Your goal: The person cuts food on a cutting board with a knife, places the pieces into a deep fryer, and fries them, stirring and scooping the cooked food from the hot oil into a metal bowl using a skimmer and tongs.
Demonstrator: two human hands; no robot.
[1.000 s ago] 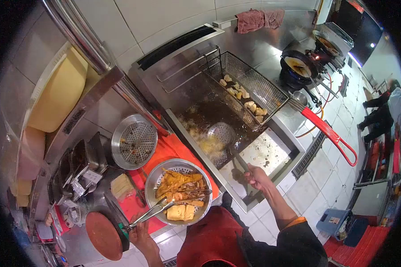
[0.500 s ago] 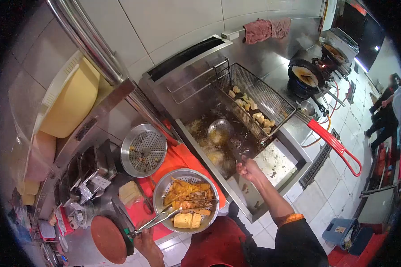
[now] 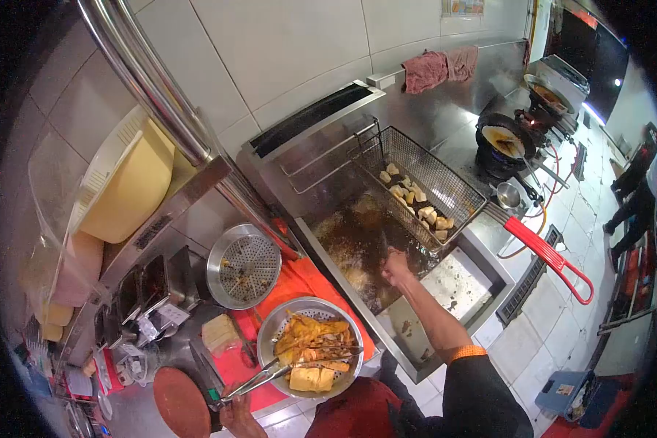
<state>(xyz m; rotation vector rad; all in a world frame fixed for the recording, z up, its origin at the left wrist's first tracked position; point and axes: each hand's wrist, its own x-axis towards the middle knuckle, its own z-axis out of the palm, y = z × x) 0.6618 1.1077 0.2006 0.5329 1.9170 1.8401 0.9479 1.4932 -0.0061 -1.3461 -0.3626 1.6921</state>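
My left hand (image 3: 237, 415) is closed around the rear of metal tongs (image 3: 259, 379), whose tips lie over fried food in a perforated steel colander (image 3: 343, 379). Golden fried blocks (image 3: 312, 378) and darker fried pieces (image 3: 310, 336) fill the colander. My right hand (image 3: 396, 267) makes a fist above the dark, bubbling oil (image 3: 354, 233) of the deep fryer. It grips the handle of a skimmer, whose bowl is not visible now. Beside that hand a wire fry basket (image 3: 460, 201) with pale pieces (image 3: 416, 201) rests on the fryer, its red handle (image 3: 551, 259) sticking out right.
A second colander (image 3: 242, 274) stands left of the fryer on the counter. A knife (image 3: 208, 365), a pale block (image 3: 220, 334) and a round brown board (image 3: 181, 401) lie near my left hand. Two woks (image 3: 504, 139) sit on burners at the back right. Another person (image 3: 635, 190) stands far right.
My right hand has shifted left over the oil, and the skimmer bowl seen before has gone from sight. The view has tilted slightly. My left hand keeps the tongs in the same place over the colander.
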